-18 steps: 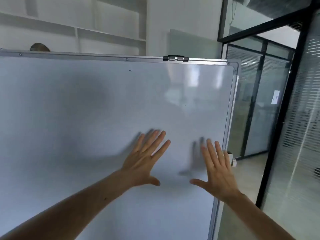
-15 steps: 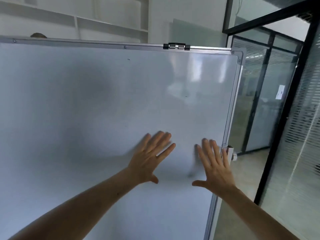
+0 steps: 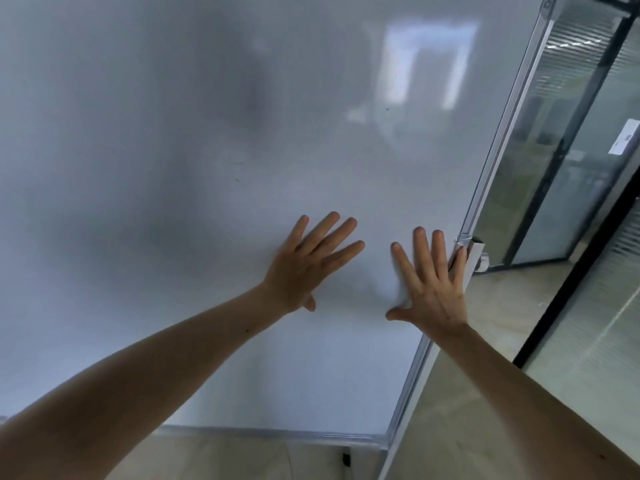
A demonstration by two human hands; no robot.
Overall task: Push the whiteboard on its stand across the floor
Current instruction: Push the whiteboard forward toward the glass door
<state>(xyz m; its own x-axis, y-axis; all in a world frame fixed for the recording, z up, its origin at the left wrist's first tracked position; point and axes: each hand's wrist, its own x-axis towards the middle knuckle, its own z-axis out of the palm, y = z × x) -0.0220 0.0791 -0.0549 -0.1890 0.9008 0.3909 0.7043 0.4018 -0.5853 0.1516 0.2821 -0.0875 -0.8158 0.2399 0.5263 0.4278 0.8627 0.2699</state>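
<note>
A large white whiteboard (image 3: 207, 168) with a silver metal frame fills most of the head view. Its right frame edge (image 3: 498, 161) runs diagonally down, and its bottom edge (image 3: 277, 434) shows low in the picture. My left hand (image 3: 304, 268) lies flat on the board surface, fingers spread. My right hand (image 3: 431, 282) is flat on the board beside the right frame, its little finger touching the frame near a side bracket (image 3: 476, 251). The stand's legs and wheels are hidden.
A glass partition wall with black frames (image 3: 571, 140) stands close to the right of the board. Another black post (image 3: 568, 299) rises at the right. Light beige floor (image 3: 485, 393) shows to the right of the board and below it.
The view has dropped and come closer to the board, so its top edge has left the picture and its bottom edge shows. Both palms stay flat on the board; my right hand now touches the frame.
</note>
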